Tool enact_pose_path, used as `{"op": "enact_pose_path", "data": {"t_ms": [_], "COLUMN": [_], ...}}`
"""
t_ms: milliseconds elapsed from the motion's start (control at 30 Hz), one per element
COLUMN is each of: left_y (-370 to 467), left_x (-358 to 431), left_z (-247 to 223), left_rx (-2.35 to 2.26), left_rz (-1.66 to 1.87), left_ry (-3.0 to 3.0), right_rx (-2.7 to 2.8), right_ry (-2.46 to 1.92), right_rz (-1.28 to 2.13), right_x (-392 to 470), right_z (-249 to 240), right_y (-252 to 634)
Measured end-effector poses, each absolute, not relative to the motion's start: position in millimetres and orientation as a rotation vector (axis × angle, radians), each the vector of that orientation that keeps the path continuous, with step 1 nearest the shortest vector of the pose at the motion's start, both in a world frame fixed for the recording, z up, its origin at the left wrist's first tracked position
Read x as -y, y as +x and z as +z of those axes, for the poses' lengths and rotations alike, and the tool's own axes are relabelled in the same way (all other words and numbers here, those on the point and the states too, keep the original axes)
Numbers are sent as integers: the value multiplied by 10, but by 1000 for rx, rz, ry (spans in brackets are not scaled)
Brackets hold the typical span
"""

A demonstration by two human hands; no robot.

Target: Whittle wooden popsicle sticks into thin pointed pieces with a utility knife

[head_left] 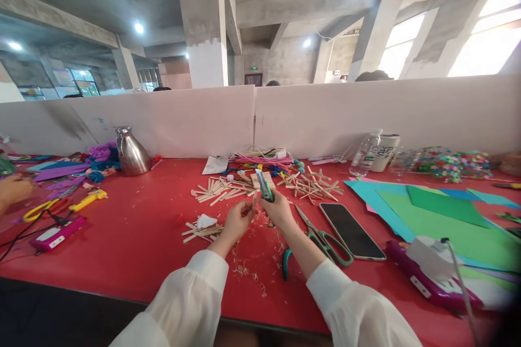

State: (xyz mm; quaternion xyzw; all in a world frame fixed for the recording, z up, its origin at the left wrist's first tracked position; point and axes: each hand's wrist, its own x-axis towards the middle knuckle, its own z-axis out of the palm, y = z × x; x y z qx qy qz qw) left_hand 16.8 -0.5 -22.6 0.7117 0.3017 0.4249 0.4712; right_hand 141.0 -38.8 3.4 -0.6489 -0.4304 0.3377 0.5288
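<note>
Pinching a thin wooden stick (254, 203) roughly upright, the person's left hand (239, 219) has its grip closed with the fingertips together. Just to its right, the right hand (277, 209) has its grip wrapped around a green-and-black utility knife (265, 186), whose far end tilts to the left; whether the blade touches the stick cannot be told. Both hands are over the middle of the red bench (154, 238), with pale wood shavings (248, 271) scattered below and nearer. Beyond them, loose sticks lie in a far-left pile (222, 190) and a far-right pile (316, 184). A smaller near-left pile (199, 233) has a white scrap (206, 221) on it. To the right, green-handled scissors (325, 238) lie just left of a dark-screened phone (352, 230), with coloured paper (435, 217) farther right. A steel flask (132, 153) stands far left.
</note>
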Motion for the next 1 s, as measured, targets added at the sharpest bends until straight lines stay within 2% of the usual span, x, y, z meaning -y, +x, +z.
{"op": "enact_pose_path", "data": {"t_ms": [267,1000], "left_y": [62,78], "left_x": [29,70], "left_z": [-271,-333], "left_rx": [-784,-829], "left_rz": [1058,1070], "left_ry": [1795,1892], "right_rx": [1115,1392], "right_ry": [-1556,-1898], "right_rz": [792,454], "right_x": [401,532], "right_z": [-167,-98], "right_y": [1388,1273]}}
